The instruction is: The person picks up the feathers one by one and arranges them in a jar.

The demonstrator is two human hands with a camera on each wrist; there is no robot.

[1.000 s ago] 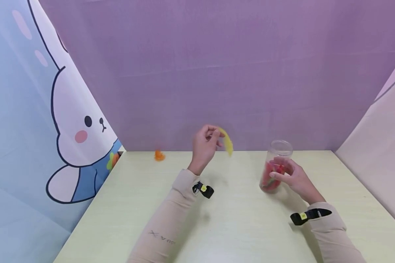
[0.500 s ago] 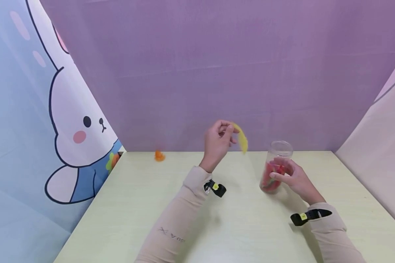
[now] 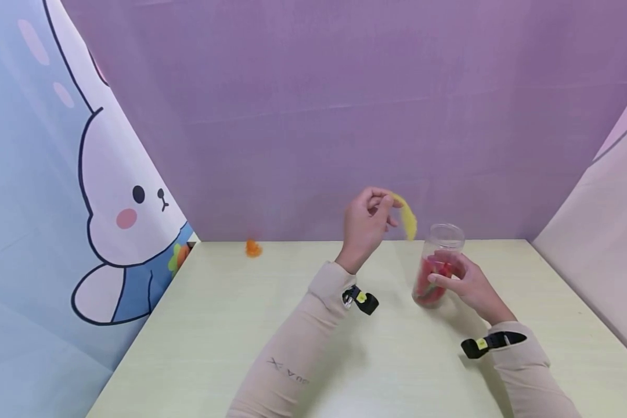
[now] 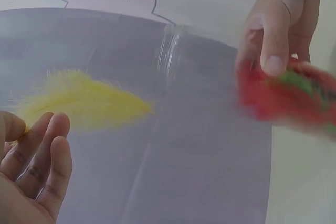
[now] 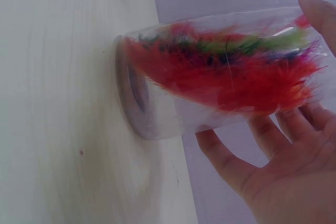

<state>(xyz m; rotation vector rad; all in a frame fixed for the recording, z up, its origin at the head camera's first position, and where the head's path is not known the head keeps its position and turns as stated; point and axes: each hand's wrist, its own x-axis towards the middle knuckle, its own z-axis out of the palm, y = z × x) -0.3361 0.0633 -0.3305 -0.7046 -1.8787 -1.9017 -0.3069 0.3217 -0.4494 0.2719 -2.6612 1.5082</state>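
Observation:
A yellow feather (image 3: pixel 409 220) is pinched by one end between the thumb and fingers of my left hand (image 3: pixel 368 223). In the left wrist view the fluffy feather (image 4: pixel 89 103) points toward the jar. My right hand (image 3: pixel 467 284) grips the side of a clear jar (image 3: pixel 446 235) that stands on the table, its top uncovered. Red, green and dark feathers (image 5: pixel 231 77) fill much of the jar, as the right wrist view shows. The left hand is up and to the left of the jar's mouth, apart from it.
A small orange feather (image 3: pixel 253 248) lies near the table's back left edge. Behind the pale table (image 3: pixel 198 325) hangs a purple cloth (image 3: pixel 313 116). A cloth with a cartoon rabbit (image 3: pixel 130 209) covers the left side, and a pale cloth (image 3: pixel 606 232) the right.
My left hand has moved right and slightly up with the yellow feather, closer to the jar. The right hand and the jar have stayed in place.

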